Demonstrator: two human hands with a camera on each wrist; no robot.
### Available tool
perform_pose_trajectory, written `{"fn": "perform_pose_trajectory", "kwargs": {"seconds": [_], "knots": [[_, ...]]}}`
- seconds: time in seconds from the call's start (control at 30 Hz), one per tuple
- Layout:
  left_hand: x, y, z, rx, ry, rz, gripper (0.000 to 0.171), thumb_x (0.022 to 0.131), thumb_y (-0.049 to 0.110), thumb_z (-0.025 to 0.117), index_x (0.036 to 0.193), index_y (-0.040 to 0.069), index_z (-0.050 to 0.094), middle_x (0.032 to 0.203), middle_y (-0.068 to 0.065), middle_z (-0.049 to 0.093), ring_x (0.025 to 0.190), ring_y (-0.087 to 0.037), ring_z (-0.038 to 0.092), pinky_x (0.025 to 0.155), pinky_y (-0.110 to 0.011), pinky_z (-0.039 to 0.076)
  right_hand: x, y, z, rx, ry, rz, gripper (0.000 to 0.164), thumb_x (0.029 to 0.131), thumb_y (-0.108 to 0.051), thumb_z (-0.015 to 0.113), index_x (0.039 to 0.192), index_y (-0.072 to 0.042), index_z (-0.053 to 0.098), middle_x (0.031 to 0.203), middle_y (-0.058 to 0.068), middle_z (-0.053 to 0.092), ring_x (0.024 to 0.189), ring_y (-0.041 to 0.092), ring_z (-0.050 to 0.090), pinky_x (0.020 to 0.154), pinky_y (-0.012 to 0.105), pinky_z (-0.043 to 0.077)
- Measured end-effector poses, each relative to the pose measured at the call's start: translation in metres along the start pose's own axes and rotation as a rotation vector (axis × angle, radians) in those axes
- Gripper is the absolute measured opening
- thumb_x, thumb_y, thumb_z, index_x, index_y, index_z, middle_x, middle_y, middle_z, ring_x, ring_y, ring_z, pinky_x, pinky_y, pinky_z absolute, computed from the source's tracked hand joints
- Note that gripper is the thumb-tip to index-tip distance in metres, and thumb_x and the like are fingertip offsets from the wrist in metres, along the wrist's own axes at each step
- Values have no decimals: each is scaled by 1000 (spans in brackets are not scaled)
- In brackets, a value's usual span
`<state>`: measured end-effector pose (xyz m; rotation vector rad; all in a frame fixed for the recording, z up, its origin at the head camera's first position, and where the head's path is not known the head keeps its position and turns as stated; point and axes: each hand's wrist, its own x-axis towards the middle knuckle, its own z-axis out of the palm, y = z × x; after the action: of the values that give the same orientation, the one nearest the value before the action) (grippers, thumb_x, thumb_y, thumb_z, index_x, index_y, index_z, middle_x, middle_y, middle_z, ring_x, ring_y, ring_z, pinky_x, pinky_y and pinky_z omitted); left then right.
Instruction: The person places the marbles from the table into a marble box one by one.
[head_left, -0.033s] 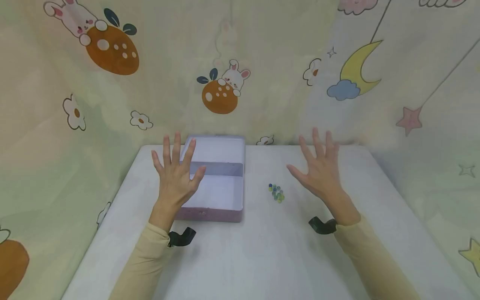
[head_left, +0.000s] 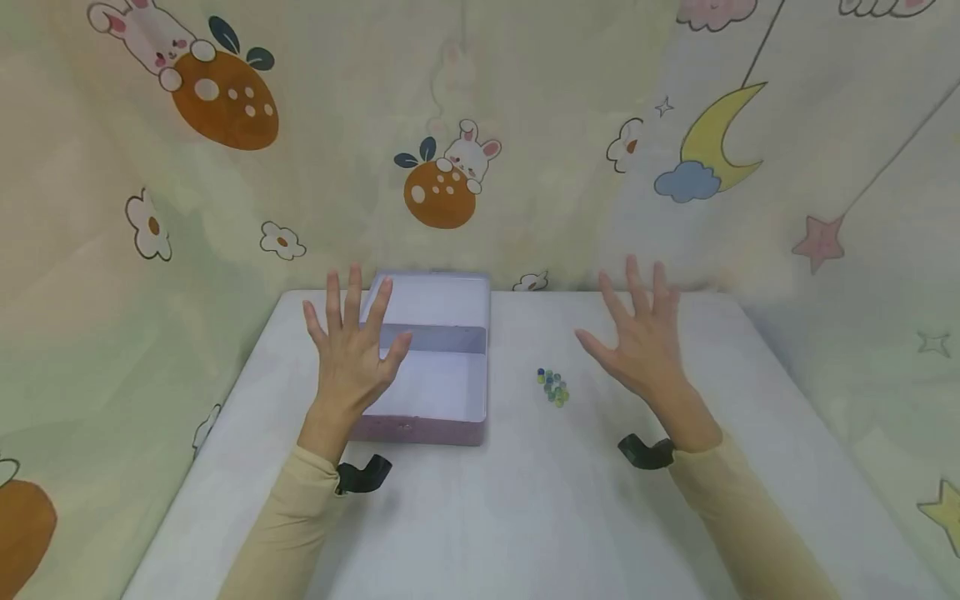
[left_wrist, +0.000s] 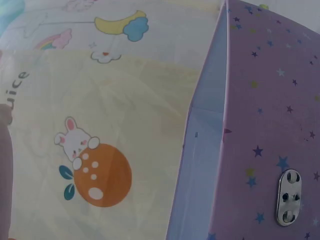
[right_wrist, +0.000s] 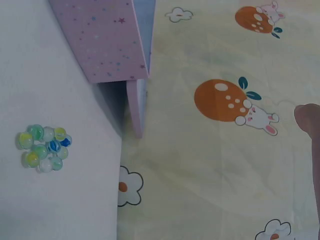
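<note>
My left hand (head_left: 348,367) is raised with its fingers spread and holds nothing. In the head view it overlaps the left side of a purple box (head_left: 442,430) whose lid (head_left: 435,298) is tipped back. The left wrist view shows the box's star-printed front (left_wrist: 260,115) with a metal latch plate (left_wrist: 289,197). On the other side, my right hand (head_left: 643,350) is also up, fingers spread, holding nothing. Between it and the box lies a small cluster of glass marbles (head_left: 553,387), green, yellow, blue and clear. They sit close together in the right wrist view.
A white table (head_left: 480,517) carries the box and marbles. Behind and around it hangs a printed cloth (head_left: 330,150) with rabbits, oranges, flowers and a moon. Dark curved pieces (head_left: 365,474) are worn at both wrists, below long cream sleeves (head_left: 285,517).
</note>
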<state>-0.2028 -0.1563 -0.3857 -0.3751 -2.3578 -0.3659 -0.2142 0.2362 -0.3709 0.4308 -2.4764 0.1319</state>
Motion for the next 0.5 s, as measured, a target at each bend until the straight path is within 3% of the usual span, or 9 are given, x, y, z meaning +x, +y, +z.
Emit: {"fn": "perform_pose_trajectory", "kwargs": {"seconds": [0.23, 0.4, 0.5], "knots": [[-5, -7, 2, -61, -17, -11, 73, 90, 68, 22, 150, 26, 26, 162, 0, 1, 148, -29, -1, 109, -69, -4, -10, 14, 5, 37, 48, 17, 86, 87, -74, 24, 149, -15, 30, 161, 11, 5, 146, 43, -3, 109, 71, 6], [-32, -33, 2, -162, 10, -38, 77, 89, 69, 28, 150, 21, 27, 161, -3, 8, 148, -28, 5, 111, -66, 1, -21, 14, 10, 97, 53, 27, 84, 89, -71, 28, 149, -12, 31, 160, 14, 7, 146, 43, 1, 110, 70, 9], [-52, -51, 6, -250, -11, -49, 83, 88, 69, 33, 151, 16, 23, 161, -7, 10, 147, -31, 9, 110, -65, 5, -27, 14, 14, 163, 27, 40, 80, 90, -62, 42, 150, -12, 28, 159, 15, 11, 146, 42, 7, 112, 66, 14]]}}
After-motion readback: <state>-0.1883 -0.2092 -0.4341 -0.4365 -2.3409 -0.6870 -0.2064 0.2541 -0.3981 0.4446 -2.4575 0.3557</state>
